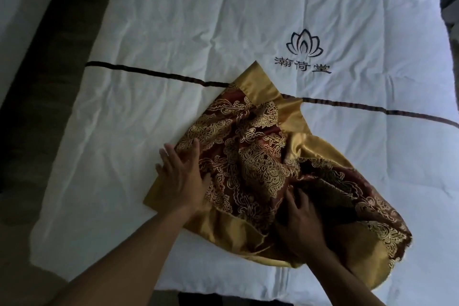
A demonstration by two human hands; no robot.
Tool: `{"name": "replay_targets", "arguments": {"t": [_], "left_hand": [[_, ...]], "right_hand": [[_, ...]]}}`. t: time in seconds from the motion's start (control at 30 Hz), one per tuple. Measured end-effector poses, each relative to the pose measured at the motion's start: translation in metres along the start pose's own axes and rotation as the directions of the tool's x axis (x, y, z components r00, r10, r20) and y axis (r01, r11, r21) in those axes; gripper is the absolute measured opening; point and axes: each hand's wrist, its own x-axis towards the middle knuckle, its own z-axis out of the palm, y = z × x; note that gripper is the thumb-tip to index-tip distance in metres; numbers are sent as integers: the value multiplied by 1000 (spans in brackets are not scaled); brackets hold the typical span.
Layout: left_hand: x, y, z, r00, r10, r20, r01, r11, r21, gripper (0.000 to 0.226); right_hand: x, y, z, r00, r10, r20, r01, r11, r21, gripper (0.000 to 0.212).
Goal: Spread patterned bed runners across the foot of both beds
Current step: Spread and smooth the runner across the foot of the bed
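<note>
- The bed runner [260, 156] lies in a crumpled heap on the white bed [173, 32], near the foot end where the person stands.
- It is dark red with curly gold patterns and has a shiny gold border.
- It is not spread flat. It is bunched up with lots of folds, and one gold corner pokes up toward the middle of the bed.
- A thin dark stripe [149, 73] runs across the white cover, and the heap sits on top of part of it.
- A dark flower picture [304, 45] with writing under it is sewn on the cover, just past the runner's far corner.
- The left hand [182, 179] lies flat on the left edge of the runner. Its fingers [171, 156] are straight and spread out, pressing on the cloth where the gold border meets the pattern. The fingertips reach the edge of the cloth, next to the white cover.
- The right hand [300, 218] rests on the lower right part of the heap. Its fingers [296, 196] are a bit bent and push into a dark fold. I cannot tell if they are pinching the cloth or only pressing on it.
- The two hands are apart, with folds of the runner between them.
</note>
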Motion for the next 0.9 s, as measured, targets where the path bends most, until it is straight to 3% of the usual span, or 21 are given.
{"name": "replay_targets", "arguments": {"t": [0.07, 0.13, 0.27, 0.33, 0.4, 0.47, 0.5, 0.57, 0.63, 0.73, 0.8, 0.9], "left_hand": [[11, -15, 2, 995, 26, 92, -26, 1000, -3, 93], [14, -24, -3, 990, 122, 73, -119, 991, -54, 83], [-4, -11, -28, 951, 303, 52, -268, 899, -347, 72], [-28, 10, -38, 879, 470, 77, -400, 816, -417, 73], [-60, 31, -40, 742, 647, 175, -520, 720, -460, 63], [-90, 47, -30, 608, 758, 237, -672, 650, -355, 57], [-100, 53, -26, 585, 772, 247, -714, 635, -296, 59], [-111, 54, -26, 615, 738, 276, -619, 670, -411, 58], [-108, 44, -26, 690, 663, 292, -382, 675, -631, 47], [-96, 18, -8, 891, 431, 142, -280, 768, -576, 41], [-90, 3, 2, 939, 301, 168, -183, 849, -496, 60], [-89, -3, 9, 897, 287, 337, -133, 902, -412, 100]], "right_hand": [[-3, -6, -6, 1000, -15, -18, 15, 1000, 25, 101], [-6, -18, -18, 995, -68, -72, 73, 995, 68, 93], [-3, -64, -54, 935, -230, -270, 267, 958, 105, 75], [6, -91, -74, 888, -286, -360, 335, 939, 81, 72], [18, -117, -91, 841, -346, -415, 407, 911, 65, 72], [33, -138, -102, 810, -423, -407, 467, 884, 8, 73], [41, -146, -105, 809, -462, -364, 484, 874, -35, 74], [59, -150, -100, 829, -520, -208, 501, 854, -138, 75], [73, -138, -85, 882, -470, -29, 453, 863, -223, 79], [80, -99, -57, 960, -243, 136, 270, 931, -245, 88], [74, -77, -43, 978, -109, 175, 144, 969, -199, 93], [56, -59, -31, 988, -55, 147, 86, 973, -212, 95]]}}
